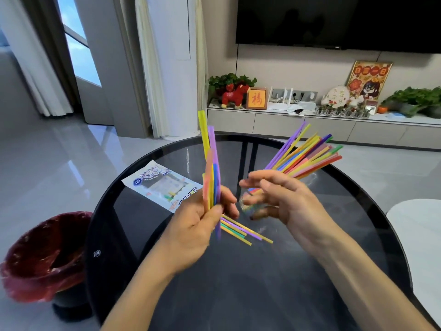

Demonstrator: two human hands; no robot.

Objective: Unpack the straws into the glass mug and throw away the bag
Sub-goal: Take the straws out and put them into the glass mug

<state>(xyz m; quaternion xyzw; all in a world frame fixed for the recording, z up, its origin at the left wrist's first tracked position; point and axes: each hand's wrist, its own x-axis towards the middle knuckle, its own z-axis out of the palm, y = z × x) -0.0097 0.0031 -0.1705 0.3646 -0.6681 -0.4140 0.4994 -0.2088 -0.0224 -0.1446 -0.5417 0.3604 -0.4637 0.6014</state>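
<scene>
The left hand [198, 225] is nearest, raised above the round dark glass table [238, 283], fingers and thumb curled round a small upright bunch of straws [211, 168], yellow and purple tips highest; a few loose straws [241, 229] lie flat on the table just beyond and below that hand. The right hand [274, 197] hovers beside it with fingers loosely bent, in front of the mug [250, 206]; whether it grips the mug or merely touches it I cannot tell, the glass being blurred and mostly hidden. A larger fan of straws [307, 154] leans out of the mug to the right and away. The bag [162, 185] lies flat on the table's left side, behind the left hand, some straws seemingly inside. A bin [45, 256] with a red liner stands on the floor left of the table; further off a low cabinet [310, 125] runs along the wall under a dark screen [334, 20].
</scene>
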